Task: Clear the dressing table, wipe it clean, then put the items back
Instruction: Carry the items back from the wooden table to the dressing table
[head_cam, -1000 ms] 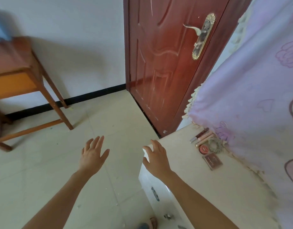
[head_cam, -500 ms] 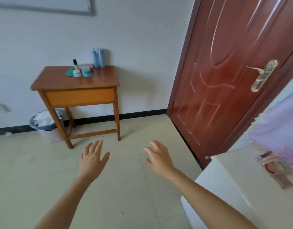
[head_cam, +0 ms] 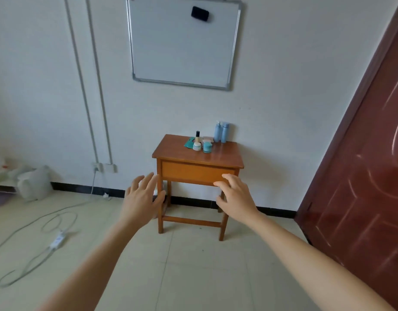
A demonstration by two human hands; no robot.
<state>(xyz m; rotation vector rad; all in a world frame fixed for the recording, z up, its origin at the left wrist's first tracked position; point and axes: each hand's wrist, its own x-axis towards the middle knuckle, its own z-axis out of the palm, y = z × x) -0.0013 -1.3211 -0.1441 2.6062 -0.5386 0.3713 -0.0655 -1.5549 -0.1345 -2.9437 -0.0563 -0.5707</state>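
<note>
A small wooden dressing table (head_cam: 171,151) stands against the white wall ahead. On its back right part are two tall blue bottles (head_cam: 221,132), a dark-capped bottle (head_cam: 197,136), a white jar (head_cam: 196,146), a teal jar (head_cam: 207,147), a teal flat item (head_cam: 189,142) and a pinkish flat item (head_cam: 207,138). My left hand (head_cam: 143,196) and my right hand (head_cam: 236,195) are stretched out in front of me with fingers spread, holding nothing, well short of the table.
A whiteboard (head_cam: 182,41) with a black eraser (head_cam: 200,13) hangs above the table. A red-brown door (head_cam: 362,187) stands at the right. A cable with a power strip (head_cam: 56,240) lies on the tiled floor at left, near white bags (head_cam: 33,182) and a wall socket (head_cam: 97,167).
My view has swung left from the white counter and door to face the wooden table. Both hands stay open and outstretched; the counter with cosmetics has left the view.
</note>
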